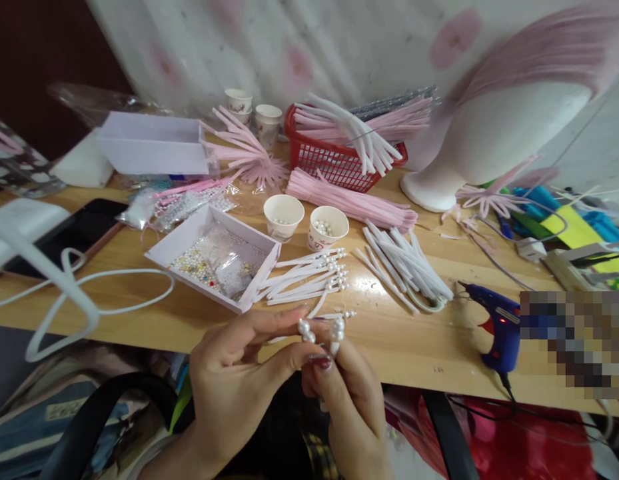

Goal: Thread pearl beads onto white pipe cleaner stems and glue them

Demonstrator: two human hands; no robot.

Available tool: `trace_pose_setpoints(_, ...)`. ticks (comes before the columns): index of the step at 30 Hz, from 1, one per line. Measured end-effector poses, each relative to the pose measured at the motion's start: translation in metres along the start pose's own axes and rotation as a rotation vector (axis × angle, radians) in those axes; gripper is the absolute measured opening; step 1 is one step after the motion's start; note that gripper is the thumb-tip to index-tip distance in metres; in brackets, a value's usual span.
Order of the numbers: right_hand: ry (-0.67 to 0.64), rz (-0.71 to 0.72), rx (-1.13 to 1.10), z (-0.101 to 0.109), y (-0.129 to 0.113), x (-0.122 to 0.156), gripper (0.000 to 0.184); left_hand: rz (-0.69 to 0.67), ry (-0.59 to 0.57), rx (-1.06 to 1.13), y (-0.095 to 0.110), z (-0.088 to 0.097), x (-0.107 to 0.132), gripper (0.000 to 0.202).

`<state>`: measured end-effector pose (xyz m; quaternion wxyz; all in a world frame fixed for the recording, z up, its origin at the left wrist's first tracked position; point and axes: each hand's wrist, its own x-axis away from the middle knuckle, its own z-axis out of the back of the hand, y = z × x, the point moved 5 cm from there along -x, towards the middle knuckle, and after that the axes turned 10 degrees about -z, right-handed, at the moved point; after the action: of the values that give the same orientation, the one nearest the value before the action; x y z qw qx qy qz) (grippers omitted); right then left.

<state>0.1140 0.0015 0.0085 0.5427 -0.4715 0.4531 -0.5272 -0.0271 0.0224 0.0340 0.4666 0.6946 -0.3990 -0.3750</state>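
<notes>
My left hand (239, 373) pinches a small cluster of white pearl beads (306, 331) between thumb and fingertips at the table's front edge. My right hand (349, 393) is closed around a white pipe cleaner tipped with pearls (337, 331), held upright beside the left hand's beads. Just beyond both hands lies a bundle of white pearl-tipped pipe cleaners (309, 275) on the wooden table (389, 333). Two paper cups with pearls (284, 217) (328, 227) stand behind that bundle.
A white box of mixed beads (214, 260) sits left of the bundle. Plain white stems (406, 267), pink stems (349, 200), a red basket (339, 160), a white mannequin head (494, 140) and a blue glue gun (494, 327) lie right. A phone (69, 233) and white cord (79, 293) lie left.
</notes>
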Motion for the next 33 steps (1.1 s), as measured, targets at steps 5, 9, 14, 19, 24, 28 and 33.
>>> trace_pose_setpoints(5,-0.117,-0.070,-0.131,-0.008,-0.009,-0.011,0.040,0.132,-0.070,0.116,-0.009,-0.001,-0.004,0.036)
trace_pose_setpoints(9,-0.076,-0.008,-0.100,-0.007,-0.011,-0.014,0.036,0.314,-0.198,0.188,-0.020,-0.008,0.004,0.059)
trace_pose_setpoints(14,-0.056,0.044,0.055,-0.007,-0.012,-0.015,0.036,0.447,-0.342,0.125,-0.030,-0.017,0.011,0.022)
trace_pose_setpoints(19,0.056,0.003,0.142,0.029,-0.006,-0.017,0.014,0.333,-0.270,0.163,-0.028,-0.014,0.004,0.024)
trace_pose_setpoints(24,0.256,0.014,0.058,0.046,-0.002,-0.013,0.007,0.505,-0.265,0.249,-0.029,-0.015,0.010,0.032)
trace_pose_setpoints(28,0.331,0.010,-0.017,0.044,-0.001,-0.014,0.010,0.563,-0.301,0.204,-0.027,-0.015,0.012,0.044)
trace_pose_setpoints(33,1.333,0.090,0.115,0.161,0.013,0.012,0.027,0.357,-0.308,-0.026,-0.022,-0.013,0.006,0.047)
